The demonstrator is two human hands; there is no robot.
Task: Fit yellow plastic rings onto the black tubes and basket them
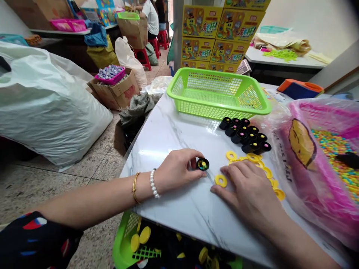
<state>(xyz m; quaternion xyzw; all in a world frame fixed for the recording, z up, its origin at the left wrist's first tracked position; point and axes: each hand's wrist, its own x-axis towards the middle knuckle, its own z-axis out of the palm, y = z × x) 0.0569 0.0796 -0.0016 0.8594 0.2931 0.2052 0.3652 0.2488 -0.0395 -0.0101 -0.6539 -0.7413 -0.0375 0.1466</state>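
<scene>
Two grips show in my one head view. My left grip [178,170], with a gold bangle and a white beaded bracelet on its wrist, pinches a black cap [202,164] filled with coloured candy, low over the marble counter [168,138]. Just right of that cap, my right grip [246,183] lies spread and flat on the counter, its fingertips beside a loose yellow ring [221,181]. More yellow rings [259,164] trail past the right grip. Beyond the cap stands a cluster of black caps [242,134], and farther beyond it a lime-green plastic basket [207,108]. Well right of the cap, a clear bag holds a pink tray [308,108] of coloured candy [333,157]. Below the cap, past the counter edge, sits a green crate [123,243].
</scene>
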